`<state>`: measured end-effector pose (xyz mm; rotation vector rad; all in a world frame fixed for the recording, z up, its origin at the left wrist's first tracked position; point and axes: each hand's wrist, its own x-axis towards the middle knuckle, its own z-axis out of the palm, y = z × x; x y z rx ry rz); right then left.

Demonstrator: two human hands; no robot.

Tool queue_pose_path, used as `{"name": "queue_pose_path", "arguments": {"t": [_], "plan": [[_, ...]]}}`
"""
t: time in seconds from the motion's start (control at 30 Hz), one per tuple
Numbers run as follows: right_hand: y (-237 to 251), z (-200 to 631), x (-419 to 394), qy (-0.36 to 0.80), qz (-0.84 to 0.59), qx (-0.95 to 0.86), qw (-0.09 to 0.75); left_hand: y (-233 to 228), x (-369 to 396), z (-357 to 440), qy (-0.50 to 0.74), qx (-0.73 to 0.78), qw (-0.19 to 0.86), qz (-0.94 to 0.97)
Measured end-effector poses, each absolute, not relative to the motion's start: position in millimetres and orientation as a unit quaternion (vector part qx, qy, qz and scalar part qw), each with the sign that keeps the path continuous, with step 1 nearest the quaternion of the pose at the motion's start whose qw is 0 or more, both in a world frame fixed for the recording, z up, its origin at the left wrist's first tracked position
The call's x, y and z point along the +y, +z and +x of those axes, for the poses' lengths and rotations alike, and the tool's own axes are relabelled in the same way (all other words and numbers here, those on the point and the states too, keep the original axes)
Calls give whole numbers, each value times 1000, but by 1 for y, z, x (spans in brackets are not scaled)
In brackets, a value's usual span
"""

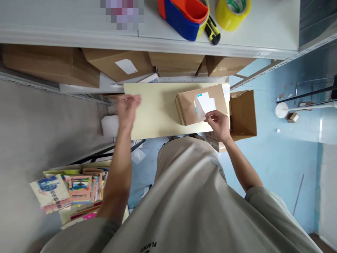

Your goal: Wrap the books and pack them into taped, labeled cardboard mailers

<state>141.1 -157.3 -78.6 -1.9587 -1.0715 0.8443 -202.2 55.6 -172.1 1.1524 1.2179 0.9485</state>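
A closed brown cardboard box [186, 109] lies at a slant on the right part of a pale yellow tabletop [152, 116]. On its upper face is a white label [206, 103] with small blue marks. The near corner of a translucent, whitish sheet [200, 111] by that label is lifted, and my right hand [218, 124] pinches it between thumb and fingers. My left hand [128, 109] is raised over the table's left end, away from the box. Motion blurs it, but its fingers look loosely apart and nothing shows in them.
On the shelf above are a blue-and-red tape dispenser [184, 17], a yellow-black utility knife [212, 31] and a yellow tape roll [231, 15]. Brown cartons [58, 65] line the level below. An open carton [243, 116] adjoins the table's right end; books [79, 189] lie lower left.
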Motion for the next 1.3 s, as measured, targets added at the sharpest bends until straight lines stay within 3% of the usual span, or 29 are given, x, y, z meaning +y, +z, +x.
{"name": "queue_pose_path", "arguments": {"t": [0.17,0.3,0.47,0.73,0.93,1.3], "plan": [[-79,159,-158,208,-748,-560,290,-129,-63,-54,297,442,710,461],[-91,175,-163,184,-708,-649,209,-125,-93,16,292,490,691,444],[-109,203,-167,261,-636,-705,174,-151,-98,49,291,584,617,439],[-142,283,-134,397,-691,-514,318,-156,-108,58,302,628,581,420],[-168,299,-116,569,-620,-411,352,-152,-114,70,292,637,577,419],[-171,270,-122,591,-583,-413,375,-171,-125,64,357,621,608,341]]}}
